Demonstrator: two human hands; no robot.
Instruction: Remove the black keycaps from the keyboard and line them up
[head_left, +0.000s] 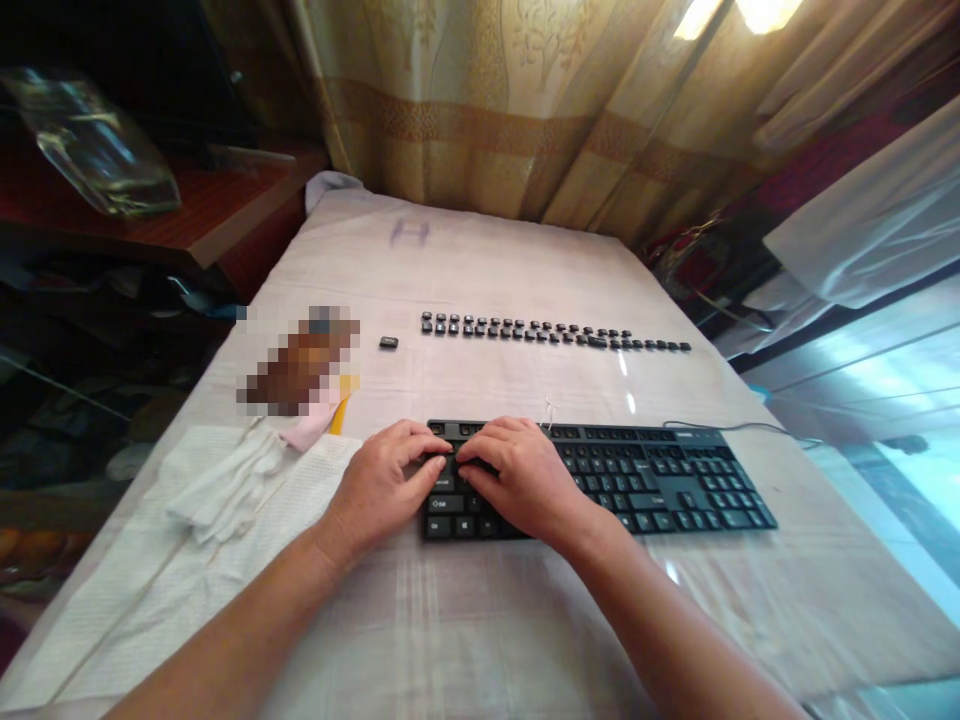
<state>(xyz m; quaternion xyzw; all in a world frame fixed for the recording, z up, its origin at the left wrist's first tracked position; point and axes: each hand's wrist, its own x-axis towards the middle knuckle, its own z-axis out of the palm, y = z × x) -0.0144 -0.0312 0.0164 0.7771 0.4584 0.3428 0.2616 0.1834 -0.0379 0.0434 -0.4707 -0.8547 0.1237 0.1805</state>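
Observation:
A black keyboard (pixel 652 490) lies on the pale cloth-covered table, with bare key sockets along its upper rows and keycaps on the lower ones. At its upper left corner, my left hand (pixel 390 475) is closed, thumb and fingertips brought together over the edge. Right beside it, my right hand (pixel 525 470) curls down over the keys, its fingertips close to those of the left. Anything small between the fingers of either hand is hidden. Loose black keycaps (pixel 517 335) lie in two lines beyond the keyboard, and a single keycap (pixel 388 343) sits apart at their left.
A wire keycap puller (pixel 551 412) appears to lie at the keyboard's back edge. White gloves (pixel 229 490) rest on a white cloth (pixel 142 590) at the left, near a blurred-out item (pixel 300 365). The keyboard cable (pixel 742 425) runs right. A glass vessel (pixel 105 150) stands on the wooden cabinet.

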